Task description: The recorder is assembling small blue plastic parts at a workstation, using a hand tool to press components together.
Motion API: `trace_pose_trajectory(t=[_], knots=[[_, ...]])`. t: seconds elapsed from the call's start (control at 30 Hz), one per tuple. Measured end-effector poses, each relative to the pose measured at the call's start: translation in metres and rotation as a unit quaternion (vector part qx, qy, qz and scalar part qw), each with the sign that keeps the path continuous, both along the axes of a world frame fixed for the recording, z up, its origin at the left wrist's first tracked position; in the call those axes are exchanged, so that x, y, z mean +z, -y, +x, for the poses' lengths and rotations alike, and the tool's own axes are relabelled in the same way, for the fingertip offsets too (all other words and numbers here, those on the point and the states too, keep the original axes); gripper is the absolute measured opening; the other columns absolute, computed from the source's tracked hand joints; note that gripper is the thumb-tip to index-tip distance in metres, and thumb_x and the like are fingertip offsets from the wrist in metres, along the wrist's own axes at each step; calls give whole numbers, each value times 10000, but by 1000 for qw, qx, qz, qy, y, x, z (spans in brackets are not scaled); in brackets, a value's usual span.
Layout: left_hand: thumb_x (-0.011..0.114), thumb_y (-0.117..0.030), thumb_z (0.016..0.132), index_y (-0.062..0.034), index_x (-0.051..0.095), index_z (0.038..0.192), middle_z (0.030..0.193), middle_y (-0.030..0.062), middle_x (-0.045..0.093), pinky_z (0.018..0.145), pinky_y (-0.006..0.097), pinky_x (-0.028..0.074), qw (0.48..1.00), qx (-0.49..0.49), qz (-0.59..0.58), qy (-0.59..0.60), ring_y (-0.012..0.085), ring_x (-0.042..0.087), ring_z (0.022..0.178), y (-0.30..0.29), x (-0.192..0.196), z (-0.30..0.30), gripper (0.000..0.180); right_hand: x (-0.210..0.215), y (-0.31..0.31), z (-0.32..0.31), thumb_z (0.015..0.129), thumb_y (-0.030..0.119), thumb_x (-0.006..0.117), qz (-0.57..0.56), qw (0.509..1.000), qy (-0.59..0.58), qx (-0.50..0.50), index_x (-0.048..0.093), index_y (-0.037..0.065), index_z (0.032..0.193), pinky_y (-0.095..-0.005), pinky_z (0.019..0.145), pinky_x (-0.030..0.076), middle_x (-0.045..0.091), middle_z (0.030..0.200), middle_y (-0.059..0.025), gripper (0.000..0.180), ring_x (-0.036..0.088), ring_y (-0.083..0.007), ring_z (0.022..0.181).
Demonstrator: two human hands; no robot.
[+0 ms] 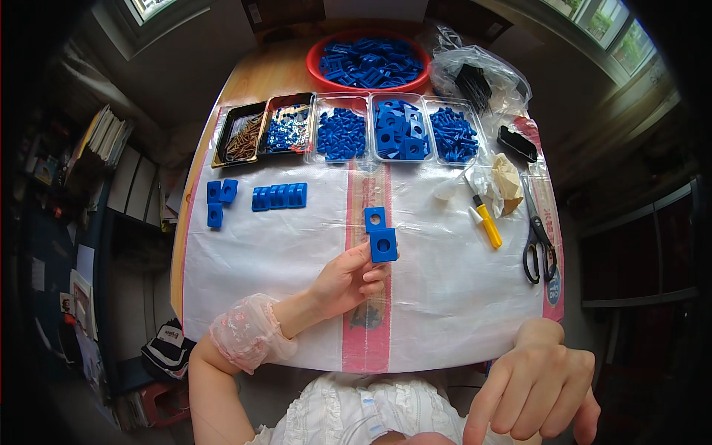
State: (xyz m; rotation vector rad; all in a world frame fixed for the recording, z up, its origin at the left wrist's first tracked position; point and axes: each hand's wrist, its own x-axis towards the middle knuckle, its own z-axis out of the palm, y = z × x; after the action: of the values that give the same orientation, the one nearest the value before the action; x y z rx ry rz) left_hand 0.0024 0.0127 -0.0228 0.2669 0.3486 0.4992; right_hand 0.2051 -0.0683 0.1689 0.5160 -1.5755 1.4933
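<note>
- Two square blue plastic pieces with round holes, a larger one (375,254) below a smaller one (368,223), are held up over the middle of the white woven sheet (282,259); whether they are locked together or merely touching, I cannot tell.
- The left hand (351,277) pinches the larger piece at its lower part; the smaller one juts beyond the fingertips. A loosened pinch or a knock could well drop both, or part them if the joint is weak.
- The right hand (535,389) is well apart from the left, raised near the camera with fingers bent; I cannot tell whether it grips anything. One-handed support probably leaves the pieces freer to twist.
- Left of them lie a row of blue clips (279,197) and a cluster of blue pieces (214,215); a sweeping sleeve could scatter these.
- To the right are black-handled scissors (535,236) and a yellow tube (489,231); a careless reach might catch the blades.
- Beyond stand open trays (401,160) of small parts, liable to spill if bumped, and a red basin (314,65).
</note>
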Motion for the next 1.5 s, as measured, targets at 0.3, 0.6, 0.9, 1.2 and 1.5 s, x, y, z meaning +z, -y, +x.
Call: trace_pose_trajectory(t=[0.3,0.6,0.9,1.2,1.5], knots=[[429,-225,1057,-32,513,1284,1096,1,567,597,205,385,1000,-1,3,8,50,407,678,0,-3,0,309,0,0,-2,987,393,556,-9,1000,-5,1,392,158,488,-468,894,507,319,491,25,576,385,-128,404],[433,-249,1060,-32,509,1291,1079,4,570,596,205,384,1000,1,-2,11,49,405,682,0,-6,-4,326,-3,-2,-2,986,407,555,2,1000,5,22,409,154,493,-475,917,503,314,496,22,574,377,-134,408],[430,-286,1065,-44,514,1272,1095,11,579,596,205,380,1000,8,25,-9,47,410,683,1,-4,-3,329,-30,-33,23,1080,407,290,-181,892,109,-399,559,51,559,-376,636,458,385,401,11,686,349,-119,329],[433,-309,1064,-47,525,1265,1099,12,589,598,205,376,999,9,51,0,46,413,682,-1,-3,-1,342,-47,-64,26,931,62,623,-230,800,284,-476,595,7,1091,-214,564,454,615,798,-27,171,558,-49,655],[452,-329,1058,-68,532,1284,1059,-9,582,603,202,369,997,-11,70,-14,49,420,700,0,1,0,354,-139,-43,17,936,252,657,-392,724,374,-426,642,45,1197,-207,632,408,606,877,17,333,511,-48,752]])
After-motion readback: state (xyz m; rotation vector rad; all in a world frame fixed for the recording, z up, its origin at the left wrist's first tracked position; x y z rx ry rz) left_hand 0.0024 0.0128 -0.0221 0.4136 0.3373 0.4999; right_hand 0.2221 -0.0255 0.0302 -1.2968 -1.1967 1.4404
